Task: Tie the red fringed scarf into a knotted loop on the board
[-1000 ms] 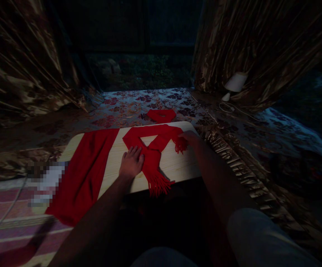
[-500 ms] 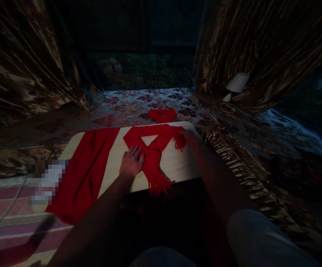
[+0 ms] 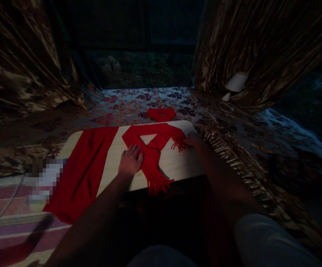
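A red fringed scarf [image 3: 153, 157] lies looped on a light wooden board [image 3: 112, 163], one fringed end toward me and the other at the right. My left hand [image 3: 131, 160] rests flat with its fingers spread, on the board and the scarf's left edge. At the scarf's right end, my right hand [image 3: 192, 139] is closed at the fringe, its fingers pressed together on it. A wide red cloth [image 3: 85, 170] lies across the board's left part and hangs over its near edge.
Beyond the board, another folded red piece [image 3: 161, 114] lies on a patterned cover [image 3: 138, 97]. A white lamp [image 3: 236, 82] with a cord stands at the back right. Curtains [image 3: 18, 55] hang at both sides. Striped fabric [image 3: 7, 207] is at the lower left.
My right hand has moved slightly right and toward me, and the scarf's right end now lies spread out further that way. My left hand stays on the scarf.
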The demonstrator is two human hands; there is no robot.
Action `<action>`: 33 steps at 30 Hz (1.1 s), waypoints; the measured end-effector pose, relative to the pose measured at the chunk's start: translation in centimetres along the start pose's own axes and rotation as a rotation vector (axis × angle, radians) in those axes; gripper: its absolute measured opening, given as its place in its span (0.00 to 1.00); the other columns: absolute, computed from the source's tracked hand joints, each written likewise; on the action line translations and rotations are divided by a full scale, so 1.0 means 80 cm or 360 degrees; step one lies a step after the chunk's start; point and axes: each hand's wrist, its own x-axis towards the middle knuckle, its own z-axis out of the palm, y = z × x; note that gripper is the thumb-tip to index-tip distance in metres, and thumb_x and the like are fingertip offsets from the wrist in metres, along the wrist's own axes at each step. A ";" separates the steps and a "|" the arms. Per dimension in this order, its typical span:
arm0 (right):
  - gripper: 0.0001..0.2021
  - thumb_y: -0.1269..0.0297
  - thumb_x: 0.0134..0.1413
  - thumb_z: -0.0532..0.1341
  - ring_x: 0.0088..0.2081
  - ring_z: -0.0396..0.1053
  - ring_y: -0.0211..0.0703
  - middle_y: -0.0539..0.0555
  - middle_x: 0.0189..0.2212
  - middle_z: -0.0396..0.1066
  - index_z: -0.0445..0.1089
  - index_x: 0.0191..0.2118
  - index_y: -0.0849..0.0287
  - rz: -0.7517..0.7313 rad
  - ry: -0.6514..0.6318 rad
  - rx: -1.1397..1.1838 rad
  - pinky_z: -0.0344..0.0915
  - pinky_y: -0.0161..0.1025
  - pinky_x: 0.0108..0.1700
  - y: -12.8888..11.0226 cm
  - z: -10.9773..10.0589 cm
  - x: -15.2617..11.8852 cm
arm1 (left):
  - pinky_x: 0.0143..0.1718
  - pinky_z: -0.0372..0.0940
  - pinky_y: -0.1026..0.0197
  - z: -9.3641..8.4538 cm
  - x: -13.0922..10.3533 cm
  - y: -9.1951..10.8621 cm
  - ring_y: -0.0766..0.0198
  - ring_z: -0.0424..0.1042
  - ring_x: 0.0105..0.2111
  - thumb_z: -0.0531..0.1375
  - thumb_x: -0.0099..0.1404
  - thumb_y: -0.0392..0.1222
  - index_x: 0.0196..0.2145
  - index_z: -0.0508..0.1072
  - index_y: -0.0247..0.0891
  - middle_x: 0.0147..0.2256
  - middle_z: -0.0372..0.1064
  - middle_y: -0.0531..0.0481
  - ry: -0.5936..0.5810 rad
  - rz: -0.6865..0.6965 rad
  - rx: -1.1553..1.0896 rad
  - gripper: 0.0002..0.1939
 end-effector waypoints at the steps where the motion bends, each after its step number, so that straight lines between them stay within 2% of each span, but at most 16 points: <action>1: 0.12 0.65 0.52 0.67 0.39 0.76 0.52 0.66 0.32 0.78 0.77 0.39 0.70 -0.0030 0.0096 -0.0112 0.67 0.38 0.39 0.000 -0.002 -0.003 | 0.66 0.54 0.43 0.001 0.000 0.000 0.48 0.56 0.68 0.47 0.74 0.50 0.65 0.67 0.37 0.66 0.61 0.41 0.0004 0.0002 -0.0001 0.28; 4: 0.15 0.63 0.59 0.60 0.47 0.74 0.52 0.67 0.44 0.77 0.75 0.48 0.67 -0.0303 0.0449 -0.0414 0.65 0.40 0.46 -0.005 0.004 -0.021 | 0.66 0.54 0.43 0.001 0.000 -0.001 0.48 0.56 0.68 0.47 0.74 0.50 0.65 0.67 0.37 0.66 0.60 0.41 0.0005 0.0005 -0.0007 0.28; 6: 0.14 0.65 0.62 0.56 0.49 0.71 0.50 0.64 0.46 0.76 0.75 0.48 0.64 -0.0597 0.0598 -0.0486 0.63 0.39 0.51 -0.009 0.016 -0.033 | 0.65 0.54 0.42 0.000 0.000 0.000 0.48 0.56 0.68 0.47 0.74 0.50 0.65 0.67 0.37 0.66 0.60 0.41 -0.0002 -0.0004 -0.0014 0.28; 8: 0.14 0.66 0.63 0.55 0.49 0.70 0.49 0.62 0.44 0.76 0.77 0.45 0.62 -0.0761 0.0647 -0.0481 0.62 0.39 0.52 -0.011 0.030 -0.042 | 0.66 0.54 0.42 -0.001 0.001 0.000 0.48 0.55 0.68 0.47 0.74 0.50 0.65 0.67 0.36 0.66 0.60 0.41 -0.0012 -0.0016 -0.0024 0.28; 11: 0.15 0.68 0.65 0.52 0.46 0.71 0.46 0.60 0.43 0.77 0.77 0.45 0.61 -0.0729 0.0610 -0.0431 0.63 0.37 0.48 -0.008 0.046 -0.042 | 0.66 0.53 0.42 0.000 0.001 0.000 0.48 0.55 0.68 0.47 0.74 0.50 0.65 0.67 0.35 0.66 0.60 0.41 -0.0022 -0.0023 -0.0034 0.28; 16: 0.16 0.74 0.58 0.57 0.43 0.72 0.42 0.56 0.46 0.77 0.77 0.48 0.57 -0.0848 0.0266 -0.0456 0.62 0.33 0.41 -0.001 0.053 -0.028 | 0.66 0.53 0.42 0.002 0.001 -0.001 0.48 0.56 0.68 0.47 0.74 0.50 0.64 0.68 0.36 0.66 0.61 0.41 0.0008 -0.0010 -0.0015 0.28; 23: 0.11 0.73 0.53 0.62 0.37 0.73 0.43 0.56 0.38 0.78 0.76 0.42 0.58 -0.0809 0.0130 -0.0580 0.61 0.34 0.36 -0.008 0.046 -0.028 | 0.66 0.54 0.42 -0.001 0.000 0.001 0.48 0.55 0.68 0.47 0.74 0.50 0.64 0.68 0.37 0.66 0.61 0.41 0.0000 -0.0007 -0.0015 0.28; 26: 0.06 0.71 0.51 0.64 0.35 0.73 0.43 0.56 0.34 0.79 0.76 0.36 0.59 -0.0793 0.0098 -0.0521 0.62 0.34 0.35 -0.010 0.046 -0.027 | 0.66 0.53 0.41 -0.001 0.001 0.001 0.47 0.55 0.68 0.47 0.74 0.50 0.65 0.67 0.37 0.66 0.60 0.41 -0.0016 -0.0020 -0.0022 0.28; 28: 0.04 0.69 0.55 0.62 0.32 0.73 0.41 0.54 0.30 0.78 0.75 0.34 0.58 -0.0738 0.0085 -0.0441 0.62 0.33 0.33 -0.010 0.047 -0.027 | 0.66 0.53 0.41 -0.001 0.001 0.001 0.48 0.55 0.68 0.47 0.74 0.50 0.65 0.67 0.37 0.66 0.60 0.41 -0.0022 -0.0027 -0.0030 0.28; 30: 0.08 0.68 0.60 0.58 0.30 0.72 0.40 0.53 0.28 0.77 0.75 0.34 0.59 -0.0688 0.0140 -0.0377 0.61 0.33 0.33 -0.010 0.047 -0.026 | 0.66 0.53 0.42 -0.001 0.001 0.001 0.48 0.55 0.68 0.47 0.74 0.50 0.65 0.67 0.37 0.66 0.60 0.41 -0.0024 -0.0026 -0.0034 0.28; 33: 0.07 0.68 0.60 0.58 0.35 0.73 0.40 0.54 0.34 0.78 0.73 0.39 0.59 -0.0660 0.0409 -0.0327 0.62 0.33 0.36 -0.007 0.044 -0.027 | 0.66 0.53 0.42 -0.001 0.000 0.001 0.47 0.55 0.68 0.46 0.74 0.50 0.65 0.67 0.36 0.66 0.60 0.41 -0.0010 -0.0014 -0.0038 0.28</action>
